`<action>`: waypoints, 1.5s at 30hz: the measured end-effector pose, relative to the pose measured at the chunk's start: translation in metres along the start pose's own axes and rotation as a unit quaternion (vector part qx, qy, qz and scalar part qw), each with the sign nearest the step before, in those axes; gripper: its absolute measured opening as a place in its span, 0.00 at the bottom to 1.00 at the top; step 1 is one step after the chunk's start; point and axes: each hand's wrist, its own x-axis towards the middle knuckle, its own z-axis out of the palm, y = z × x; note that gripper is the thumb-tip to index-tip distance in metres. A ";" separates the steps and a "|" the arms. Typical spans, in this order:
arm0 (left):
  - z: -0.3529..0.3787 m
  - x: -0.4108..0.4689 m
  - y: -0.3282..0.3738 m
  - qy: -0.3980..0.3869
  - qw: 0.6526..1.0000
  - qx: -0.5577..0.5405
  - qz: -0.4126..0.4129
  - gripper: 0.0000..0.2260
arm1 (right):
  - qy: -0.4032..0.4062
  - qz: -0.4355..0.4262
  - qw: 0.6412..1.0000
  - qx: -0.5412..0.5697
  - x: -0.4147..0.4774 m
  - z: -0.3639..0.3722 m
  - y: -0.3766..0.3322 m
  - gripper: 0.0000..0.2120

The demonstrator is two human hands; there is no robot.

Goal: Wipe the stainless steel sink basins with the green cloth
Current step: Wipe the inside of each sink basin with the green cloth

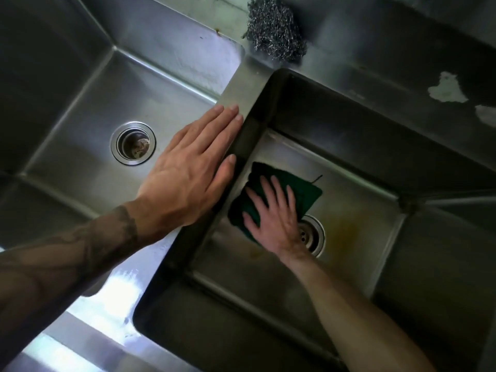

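Grip: right hand [276, 218] lies flat with fingers spread, pressing the green cloth [292, 191] down rather than clutching it.
Cloth: on the floor of the right basin [357, 210], beside its drain [312, 234], mostly beyond the fingertips.
Left hand [193, 167]: flat and empty on the divider [241, 84] (likely bracing the reach).

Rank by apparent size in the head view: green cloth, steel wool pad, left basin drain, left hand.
1. left hand, largest, though it is nearer the camera, which inflates it
2. green cloth, partly covered by the right hand
3. steel wool pad, close to the cloth, so that order is unsure
4. left basin drain, smallest
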 end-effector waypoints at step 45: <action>-0.007 -0.001 0.005 -0.019 0.999 0.024 -0.012 0.29 | -0.086 -0.180 0.978 0.058 -0.115 0.016 -0.055 0.28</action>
